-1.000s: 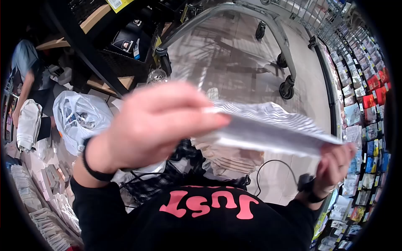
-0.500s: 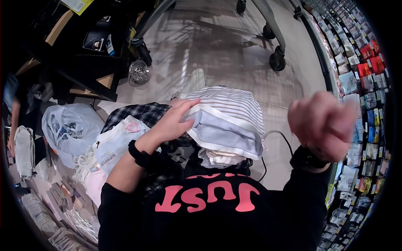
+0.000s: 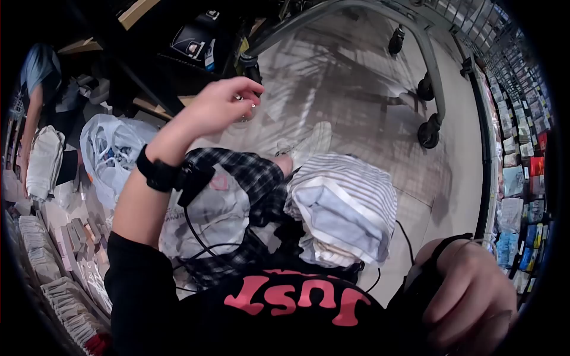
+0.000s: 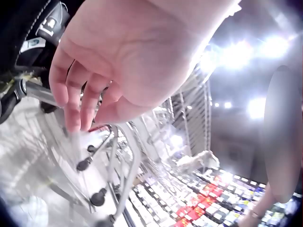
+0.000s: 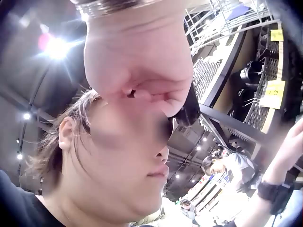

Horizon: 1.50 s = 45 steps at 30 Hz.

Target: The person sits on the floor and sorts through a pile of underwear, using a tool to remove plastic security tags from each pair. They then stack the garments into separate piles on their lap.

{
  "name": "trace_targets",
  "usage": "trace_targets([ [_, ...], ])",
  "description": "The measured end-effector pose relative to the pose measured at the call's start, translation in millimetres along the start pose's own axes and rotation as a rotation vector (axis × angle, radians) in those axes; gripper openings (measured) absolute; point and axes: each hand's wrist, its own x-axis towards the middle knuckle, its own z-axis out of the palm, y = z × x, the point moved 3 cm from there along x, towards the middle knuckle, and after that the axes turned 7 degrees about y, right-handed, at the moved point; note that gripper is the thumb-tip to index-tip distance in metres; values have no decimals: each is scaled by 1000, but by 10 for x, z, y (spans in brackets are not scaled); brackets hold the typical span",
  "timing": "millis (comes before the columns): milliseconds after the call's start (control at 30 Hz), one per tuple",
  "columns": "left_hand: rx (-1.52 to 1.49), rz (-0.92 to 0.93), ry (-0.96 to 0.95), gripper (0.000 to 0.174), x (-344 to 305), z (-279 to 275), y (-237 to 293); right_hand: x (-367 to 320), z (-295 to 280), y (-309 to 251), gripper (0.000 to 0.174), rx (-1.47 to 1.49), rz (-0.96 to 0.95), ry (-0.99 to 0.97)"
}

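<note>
In the head view my left hand (image 3: 219, 107) is raised beyond the plaid cloth, its fingers loosely bent. It overlaps a small clear container (image 3: 244, 116) of shiny metal bits on the floor, which it mostly hides. The left wrist view shows the palm and bent fingers (image 4: 87, 97) with nothing gripped. My right hand (image 3: 472, 293) hangs low at the right beside the body, with fingers curled. From the right wrist camera it appears as a fist (image 5: 142, 71) with nothing showing in it. A folded grey-and-white striped garment (image 3: 362, 178) lies on a pile in front of me, untouched.
A white plastic bag (image 3: 116, 145) and a pale item with a pink mark (image 3: 208, 213) lie at the left. A wheeled metal frame (image 3: 436, 77) stands ahead, and packed shelves (image 3: 525, 172) line the right. Black cables run near my lap.
Both hands held the striped garment a second ago. Later the left hand rested on it atop the pile. Now the left hand has moved off forward and left; the right has dropped beside my body.
</note>
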Motion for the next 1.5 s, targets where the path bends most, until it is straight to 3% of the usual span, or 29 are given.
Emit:
trace_targets([
  [100,3,-206,82,29,487,-240,-294,-105,-53,-21,16,52,23,18],
  [200,189,-291,210,27,841,-323,-765,-249,-127,-23,14,100,45,39],
  [267,416,-230,160,23,1123,-249,-1401,-364,-182,-25,13,122,57,53],
  [367,883,-89,31,22,1260,-39,-1678,-550,-268,3,12,141,80,70],
  [433,961,-277,59,20,1329,94,-1955,-671,-289,19,11,147,101,89],
  [467,1016,-275,-4,20,1359,153,-2097,-725,-315,16,10,151,109,104],
  [600,1034,-419,-37,23,1392,360,-2092,-862,-443,23,8,166,144,146],
  [733,1046,-356,-82,22,1451,486,-2229,-943,-525,32,6,169,174,206],
  [1067,989,-186,171,26,1525,595,-2471,-1033,-648,-6,3,185,192,235],
  [1500,1013,-261,93,17,1533,641,-2354,-1073,-763,-2,9,178,236,263],
])
